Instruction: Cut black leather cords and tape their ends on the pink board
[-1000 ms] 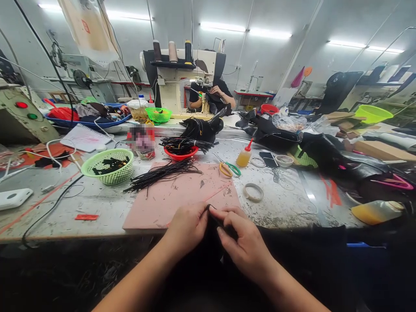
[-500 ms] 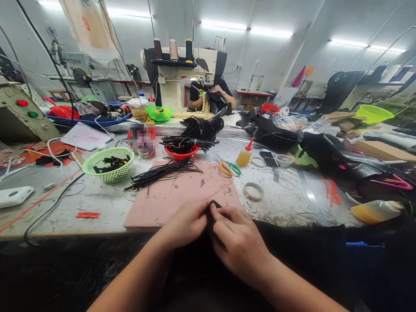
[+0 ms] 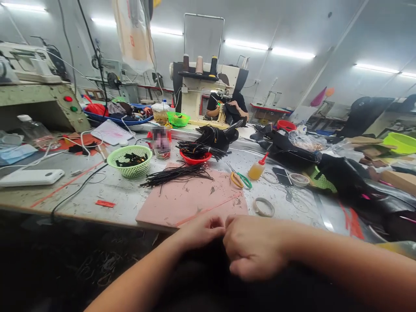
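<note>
My left hand [image 3: 203, 232] is closed just past the front edge of the table, its fingertips pinched against my right hand. My right hand [image 3: 253, 245] is curled into a fist, back upward, meeting the left thumb and forefinger. Dark material [image 3: 217, 246] shows under the fingers, but it blends into the black below and its shape is hidden. Right beyond the hands lies a pink board [image 3: 195, 197]. A bundle of black cords [image 3: 177, 174] rests on its far side, with scissors [image 3: 239, 179] with orange and green handles at its far right.
A green basket [image 3: 130, 161] of black pieces stands left; a red bowl [image 3: 195, 159] holds more cords. To the right are a glue bottle [image 3: 256, 168], a tape roll [image 3: 264, 207] and black leather pieces [image 3: 351, 177]. Across the table a person [image 3: 238, 107] works at a sewing machine [image 3: 191, 93].
My right hand has turned over, knuckles up, with its forearm swung outward and higher. The black piece seen between my fingertips is now mostly hidden. The view has shifted left, so the table appears farther right.
</note>
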A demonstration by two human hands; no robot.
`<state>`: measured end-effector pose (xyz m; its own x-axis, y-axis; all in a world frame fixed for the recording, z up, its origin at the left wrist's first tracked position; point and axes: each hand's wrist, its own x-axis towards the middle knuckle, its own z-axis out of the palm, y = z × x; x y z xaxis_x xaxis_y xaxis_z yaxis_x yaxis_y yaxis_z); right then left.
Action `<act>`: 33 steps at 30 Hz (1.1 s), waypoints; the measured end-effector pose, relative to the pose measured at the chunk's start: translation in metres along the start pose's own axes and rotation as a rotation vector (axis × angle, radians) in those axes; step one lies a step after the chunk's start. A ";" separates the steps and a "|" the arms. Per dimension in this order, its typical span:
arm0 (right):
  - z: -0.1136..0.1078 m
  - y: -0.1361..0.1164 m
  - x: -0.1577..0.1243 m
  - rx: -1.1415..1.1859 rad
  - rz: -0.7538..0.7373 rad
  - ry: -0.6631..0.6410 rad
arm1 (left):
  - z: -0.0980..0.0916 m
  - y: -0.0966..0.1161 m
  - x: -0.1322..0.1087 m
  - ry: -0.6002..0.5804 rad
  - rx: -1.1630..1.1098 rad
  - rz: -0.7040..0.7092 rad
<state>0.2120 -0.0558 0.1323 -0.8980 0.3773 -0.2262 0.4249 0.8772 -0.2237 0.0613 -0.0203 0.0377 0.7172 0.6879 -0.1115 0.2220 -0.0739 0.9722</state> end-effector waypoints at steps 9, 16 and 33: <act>-0.016 0.012 -0.001 0.062 0.273 -0.067 | -0.001 -0.020 -0.034 0.192 -0.023 -0.075; 0.010 0.002 0.000 -0.015 0.173 0.039 | 0.015 -0.006 -0.029 0.325 -0.156 -0.050; 0.029 0.005 0.001 0.066 0.442 0.208 | 0.021 -0.001 -0.037 0.053 -0.392 0.043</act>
<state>0.2170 -0.0597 0.1031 -0.6312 0.7662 -0.1205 0.7705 0.6018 -0.2101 0.0480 -0.0607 0.0369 0.6830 0.7272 -0.0684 -0.0837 0.1710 0.9817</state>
